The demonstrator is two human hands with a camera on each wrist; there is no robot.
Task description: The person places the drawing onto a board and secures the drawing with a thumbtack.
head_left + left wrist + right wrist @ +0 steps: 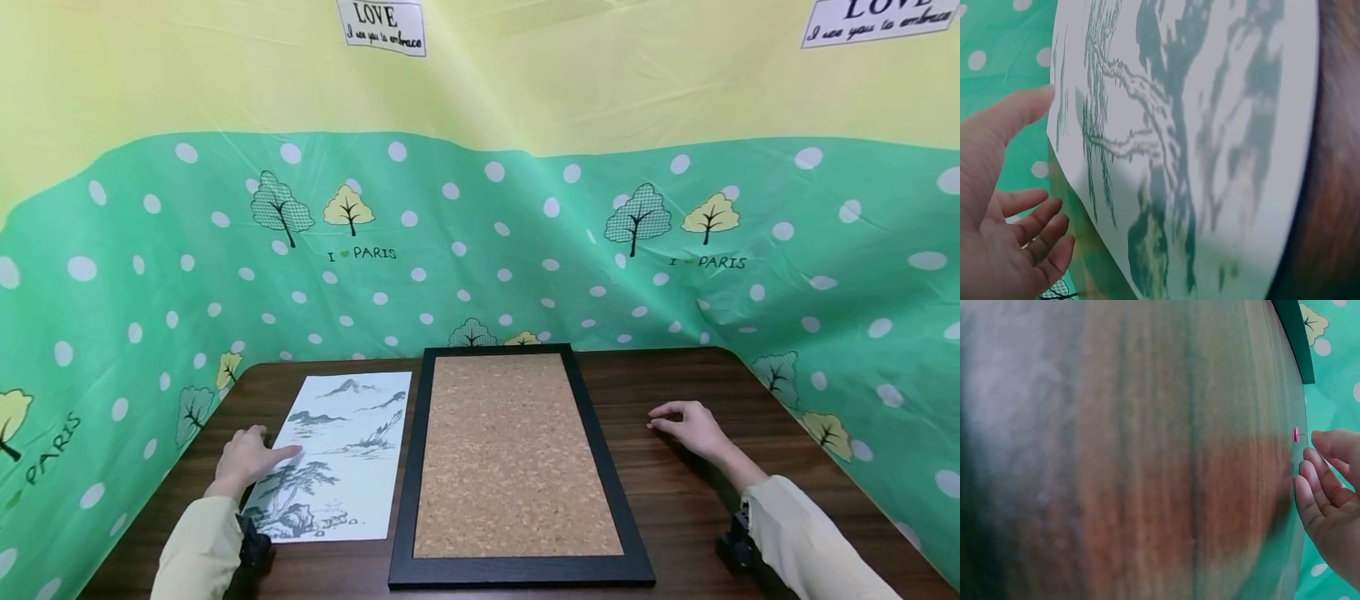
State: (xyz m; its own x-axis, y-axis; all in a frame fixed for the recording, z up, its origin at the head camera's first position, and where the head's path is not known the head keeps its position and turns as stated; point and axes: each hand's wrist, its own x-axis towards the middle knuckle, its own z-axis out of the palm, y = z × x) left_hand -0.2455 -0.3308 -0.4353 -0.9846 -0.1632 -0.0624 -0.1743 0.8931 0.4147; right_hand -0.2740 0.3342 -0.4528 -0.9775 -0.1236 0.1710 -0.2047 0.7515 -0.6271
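A: The white paper sheet printed with a grey-green ink landscape [341, 454] is lying flat on the dark brown wooden table [675, 492], just left of the black-framed cork board [517, 458], its right edge close alongside the frame. Where is it being touched?

B: The sheet's left edge is being touched by the left hand [247, 458], fingers laid out straight, thumb resting on the print; nothing is being pinched. In the left wrist view the same sheet [1210, 144] is seen with that edge next to the fingers [1016, 112], which are spread and relaxed.

A: Handling?

B: It is judged light, thin and floppy, easily creased or slid over the smooth tabletop. It is probably best taken at an edge or corner, with the far side supported so no bending is caused.

A: Right side?

B: The right hand [690, 429] is resting on bare wood, well apart from the board, fingers loosely curled. In the right wrist view a small pink pushpin [1296, 434] is lying on the table just beside the fingertips [1325, 440]; whether it is being touched cannot be told. The pin is judged tiny, hard and sharp, best pinched by its head.

A: Surroundings?

B: The table is being enclosed by a green polka-dot cloth backdrop with trees [525, 242].
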